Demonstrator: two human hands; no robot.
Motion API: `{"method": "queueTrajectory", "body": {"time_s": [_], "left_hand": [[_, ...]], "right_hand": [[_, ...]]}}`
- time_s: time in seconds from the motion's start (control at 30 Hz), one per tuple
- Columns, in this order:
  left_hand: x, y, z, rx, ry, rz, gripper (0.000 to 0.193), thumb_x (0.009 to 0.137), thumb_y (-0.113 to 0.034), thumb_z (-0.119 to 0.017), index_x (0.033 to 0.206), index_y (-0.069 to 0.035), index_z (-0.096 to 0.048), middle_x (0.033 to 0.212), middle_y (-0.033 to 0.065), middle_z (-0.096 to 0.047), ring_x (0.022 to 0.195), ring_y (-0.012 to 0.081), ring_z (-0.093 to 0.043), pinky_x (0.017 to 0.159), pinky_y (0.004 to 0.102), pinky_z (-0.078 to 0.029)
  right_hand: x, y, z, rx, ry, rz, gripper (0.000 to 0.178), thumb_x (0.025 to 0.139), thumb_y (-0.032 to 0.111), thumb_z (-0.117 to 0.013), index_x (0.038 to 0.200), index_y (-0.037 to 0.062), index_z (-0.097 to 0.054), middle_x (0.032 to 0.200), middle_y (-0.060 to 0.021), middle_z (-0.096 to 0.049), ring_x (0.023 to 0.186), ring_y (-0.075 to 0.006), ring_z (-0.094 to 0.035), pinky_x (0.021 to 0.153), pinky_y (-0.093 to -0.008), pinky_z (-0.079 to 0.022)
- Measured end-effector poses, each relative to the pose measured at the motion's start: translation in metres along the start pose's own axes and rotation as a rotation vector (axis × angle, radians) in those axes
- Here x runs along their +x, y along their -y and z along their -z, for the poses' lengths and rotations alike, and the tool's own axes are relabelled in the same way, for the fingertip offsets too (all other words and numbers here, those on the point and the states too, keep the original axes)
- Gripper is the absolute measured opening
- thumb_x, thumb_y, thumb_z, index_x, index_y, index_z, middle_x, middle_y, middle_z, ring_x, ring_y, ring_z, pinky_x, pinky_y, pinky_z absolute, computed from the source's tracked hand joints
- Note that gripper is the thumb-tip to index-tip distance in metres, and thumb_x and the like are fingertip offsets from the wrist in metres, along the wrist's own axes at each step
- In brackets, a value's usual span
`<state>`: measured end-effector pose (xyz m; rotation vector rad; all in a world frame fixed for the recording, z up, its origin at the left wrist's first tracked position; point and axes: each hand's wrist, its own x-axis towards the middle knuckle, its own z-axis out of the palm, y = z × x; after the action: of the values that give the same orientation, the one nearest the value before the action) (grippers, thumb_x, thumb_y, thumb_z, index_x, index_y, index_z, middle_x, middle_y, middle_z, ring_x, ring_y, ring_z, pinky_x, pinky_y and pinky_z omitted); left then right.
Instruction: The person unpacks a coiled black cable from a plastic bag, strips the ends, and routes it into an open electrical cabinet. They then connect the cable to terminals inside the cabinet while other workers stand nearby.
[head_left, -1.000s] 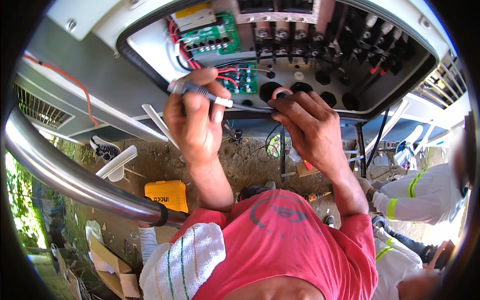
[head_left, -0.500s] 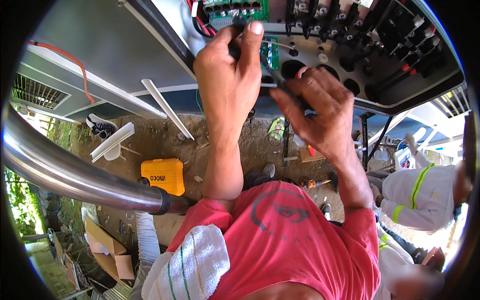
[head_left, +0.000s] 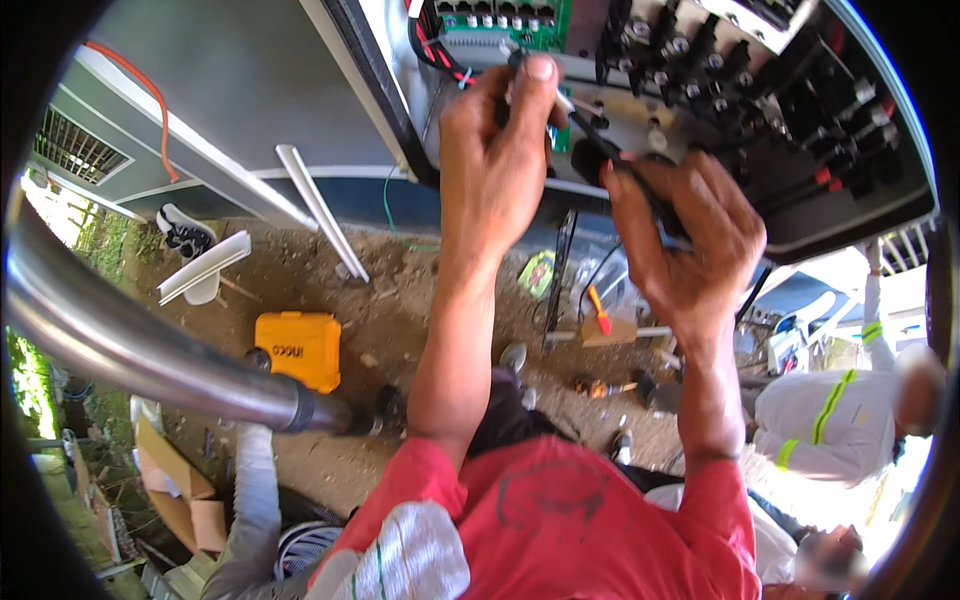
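My left hand is raised at the lower edge of an open equipment cabinet, its thumb and fingers pinched on a black cable. A short pale stretch shows on the cable just beside those fingertips. Lower and to the right, my right hand has its fingers curled round the black length that slants down from the left hand. A bit of red shows by the right fingertips; what it belongs to is hidden. Inside the cabinet, a green circuit board lies behind the left hand, and black terminal blocks stand farther right.
A thick metal pipe crosses the left side. On the dirt ground lie a yellow case, a drill, white strips and a cardboard box. Another person in a white shirt is at the right.
Both hands have shifted right in the picture, the right one also lower, as the whole view moved. Both keep their hold on the black cable.
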<state>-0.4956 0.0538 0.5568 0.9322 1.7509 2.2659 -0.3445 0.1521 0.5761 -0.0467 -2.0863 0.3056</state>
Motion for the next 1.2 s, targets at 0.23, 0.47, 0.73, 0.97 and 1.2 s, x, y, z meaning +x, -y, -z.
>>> {"method": "queueTrajectory", "body": {"time_s": [0.23,0.47,0.73,0.97,1.2], "left_hand": [[-0.010,0.014,0.008,0.099,0.020,-0.277,0.037,0.108,-0.022,-0.064,0.080,0.002,-0.065,0.058,0.0043,-0.059,0.051,0.0121,-0.054,0.051,0.0345,-0.040],[-0.012,0.034,0.006,0.363,-0.140,-0.768,0.027,0.098,-0.013,-0.069,0.080,0.005,-0.064,0.064,0.0218,-0.065,0.061,0.0378,-0.072,0.057,0.0479,-0.052],[-0.014,0.035,0.012,0.354,-0.085,-0.649,0.030,0.104,-0.019,-0.064,0.086,0.006,-0.068,0.071,0.0206,-0.069,0.063,0.0354,-0.072,0.059,0.0452,-0.051],[0.024,0.020,0.004,-0.456,0.293,-0.052,0.051,0.118,-0.039,-0.048,0.100,-0.001,-0.077,0.068,0.0015,-0.063,0.058,0.0113,-0.053,0.057,0.0322,-0.041],[0.027,0.029,-0.002,-0.982,0.318,0.201,0.045,0.116,-0.045,-0.055,0.115,-0.005,-0.073,0.094,-0.0018,-0.067,0.077,0.0062,-0.058,0.065,0.0231,-0.042]], "right_hand": [[-0.030,-0.010,-0.013,-0.186,0.049,0.194,0.037,0.081,-0.002,-0.091,0.118,-0.0003,-0.082,0.087,-0.0078,-0.074,0.071,-0.0172,-0.063,0.065,-0.0315,-0.051],[-0.046,-0.009,-0.035,-0.377,-0.215,0.316,0.031,0.090,-0.007,-0.084,0.120,-0.0008,-0.082,0.095,-0.0073,-0.076,0.079,-0.0140,-0.066,0.068,-0.0288,-0.054],[-0.027,-0.007,-0.057,-0.371,-0.280,0.352,0.031,0.086,-0.006,-0.087,0.116,0.0038,-0.085,0.084,0.0001,-0.065,0.073,-0.0068,-0.058,0.059,-0.0244,-0.045],[0.009,0.008,-0.057,-0.335,-0.270,0.341,0.027,0.086,-0.007,-0.086,0.111,0.0024,-0.084,0.082,-0.0042,-0.068,0.065,-0.0108,-0.060,0.056,-0.0276,-0.048],[0.028,0.022,-0.050,-0.373,-0.176,0.310,0.026,0.084,0.000,-0.088,0.108,0.0049,-0.081,0.079,-0.0053,-0.062,0.063,-0.0186,-0.064,0.057,-0.0338,-0.051]]}}
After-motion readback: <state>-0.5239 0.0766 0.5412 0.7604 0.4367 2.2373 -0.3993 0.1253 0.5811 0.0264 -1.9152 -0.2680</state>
